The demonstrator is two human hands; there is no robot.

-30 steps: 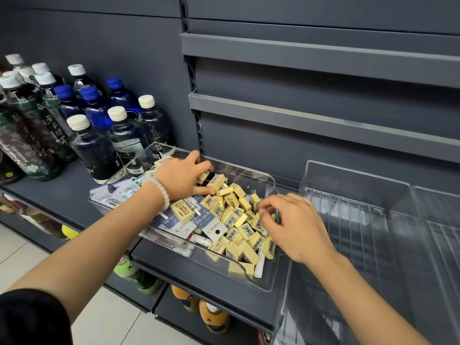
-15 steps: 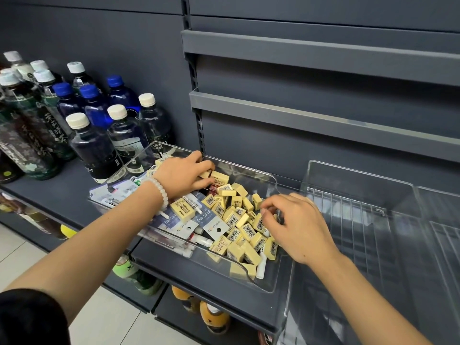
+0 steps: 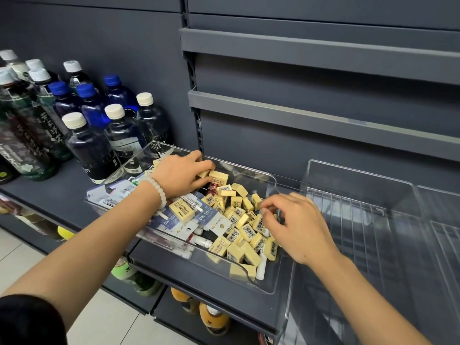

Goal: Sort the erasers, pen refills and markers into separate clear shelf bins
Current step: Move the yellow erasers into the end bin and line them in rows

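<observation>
A clear bin (image 3: 199, 266) on the grey shelf holds a mix of several small yellow erasers (image 3: 245, 231), blue-and-white pen refill packs (image 3: 171, 220) and white markers (image 3: 200, 241). My left hand (image 3: 180, 176), with a bead bracelet on the wrist, reaches into the back of the bin, its fingers curled over small erasers beside a larger yellow eraser (image 3: 219, 177). At the bin's right side my right hand (image 3: 297, 226) lies on the eraser pile with its fingertips pinched together among the erasers. What each palm holds is hidden.
An empty clear bin (image 3: 353, 178) stands to the right, and another clear bin (image 3: 445, 220) lies beyond it. Several water and tea bottles (image 3: 89, 145) crowd the shelf at the left. Grey shelf rails (image 3: 323, 120) jut out above. Drink bottles (image 3: 214, 319) fill the lower shelf.
My left hand has slid a little toward the back of the bin, and a larger eraser now shows beside it. My right hand has stayed in place with its fingers working among the erasers.
</observation>
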